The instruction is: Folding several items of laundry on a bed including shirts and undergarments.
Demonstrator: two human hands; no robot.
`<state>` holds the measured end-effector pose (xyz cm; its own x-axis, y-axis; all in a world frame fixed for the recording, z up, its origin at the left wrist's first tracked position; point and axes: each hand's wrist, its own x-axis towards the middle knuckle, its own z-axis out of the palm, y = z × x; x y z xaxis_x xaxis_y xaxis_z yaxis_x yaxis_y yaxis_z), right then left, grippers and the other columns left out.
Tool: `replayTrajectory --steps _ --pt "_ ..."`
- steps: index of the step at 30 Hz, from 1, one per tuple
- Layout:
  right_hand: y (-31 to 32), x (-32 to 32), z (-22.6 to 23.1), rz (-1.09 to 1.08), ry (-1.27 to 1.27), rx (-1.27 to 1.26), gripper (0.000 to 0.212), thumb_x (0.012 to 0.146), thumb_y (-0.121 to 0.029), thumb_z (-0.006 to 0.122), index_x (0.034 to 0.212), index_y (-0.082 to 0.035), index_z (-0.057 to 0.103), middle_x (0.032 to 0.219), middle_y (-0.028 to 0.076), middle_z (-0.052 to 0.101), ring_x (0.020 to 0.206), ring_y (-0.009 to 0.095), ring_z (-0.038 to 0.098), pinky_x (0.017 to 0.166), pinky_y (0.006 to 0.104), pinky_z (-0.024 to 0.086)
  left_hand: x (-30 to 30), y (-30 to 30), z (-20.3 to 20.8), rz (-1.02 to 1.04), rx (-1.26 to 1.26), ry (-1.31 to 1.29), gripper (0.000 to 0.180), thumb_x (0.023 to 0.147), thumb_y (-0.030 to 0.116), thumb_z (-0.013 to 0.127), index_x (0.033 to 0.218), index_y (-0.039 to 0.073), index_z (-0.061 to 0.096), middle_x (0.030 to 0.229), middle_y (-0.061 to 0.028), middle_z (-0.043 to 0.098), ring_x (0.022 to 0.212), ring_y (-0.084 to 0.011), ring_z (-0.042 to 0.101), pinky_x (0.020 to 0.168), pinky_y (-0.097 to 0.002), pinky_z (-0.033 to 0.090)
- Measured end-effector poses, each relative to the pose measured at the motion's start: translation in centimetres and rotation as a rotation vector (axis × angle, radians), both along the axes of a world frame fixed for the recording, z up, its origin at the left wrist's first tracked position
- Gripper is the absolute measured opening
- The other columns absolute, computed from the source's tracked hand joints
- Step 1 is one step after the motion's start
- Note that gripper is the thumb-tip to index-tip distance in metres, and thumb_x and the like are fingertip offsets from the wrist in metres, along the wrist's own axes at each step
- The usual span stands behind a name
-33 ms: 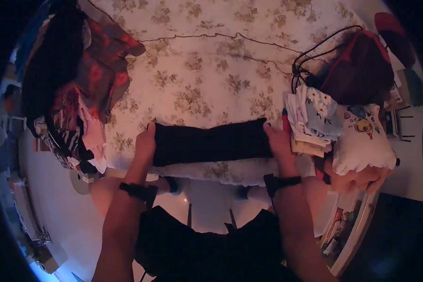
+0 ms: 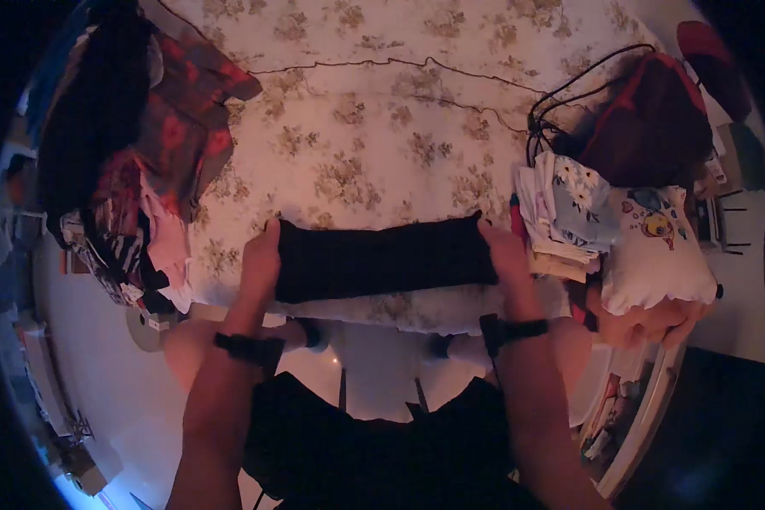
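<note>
A black garment [image 2: 382, 259], folded into a long flat strip, lies across the near edge of a bed with a floral sheet [image 2: 374, 136]. My left hand [image 2: 262, 255] grips its left end. My right hand [image 2: 501, 248] grips its right end. Both wrists wear dark bands. The strip stretches level between the two hands.
A loose heap of red, black and striped clothes [image 2: 144, 170] lies at the left. At the right are a stack of folded clothes [image 2: 561, 212], a white printed cushion [image 2: 659, 251] and a dark red bag [image 2: 654, 127]. A thin black cable [image 2: 399, 64] runs across the sheet.
</note>
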<state>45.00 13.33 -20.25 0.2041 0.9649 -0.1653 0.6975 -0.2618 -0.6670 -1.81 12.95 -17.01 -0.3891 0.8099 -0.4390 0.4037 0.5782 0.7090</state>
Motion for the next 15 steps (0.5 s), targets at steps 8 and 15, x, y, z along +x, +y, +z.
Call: replayTrajectory --steps 8,15 --pt "-0.1 0.5 5.9 -0.415 0.779 -0.209 0.051 0.097 -0.043 0.070 0.112 0.006 0.073 0.105 0.008 0.074 0.093 0.024 0.068 0.088 0.0352 0.051 0.0 1.0 6.9 0.303 0.001 -0.544 0.062 0.106 0.053 0.050 0.103 -0.006 0.069 0.092 -0.0121 0.072 0.078 -0.0228 0.070 0.077 -0.0355 0.056" --pt "-2.5 0.3 -0.3 -0.165 0.023 -0.127 0.049 0.093 -0.043 0.073 0.107 0.004 0.074 0.094 0.021 0.074 0.092 0.027 0.070 0.084 0.0408 0.052 -0.7 -2.5 -2.7 0.073 0.092 0.025 0.064 0.107 0.051 0.050 0.101 -0.009 0.072 0.089 -0.0182 0.073 0.079 -0.0265 0.069 0.079 -0.0416 0.054"
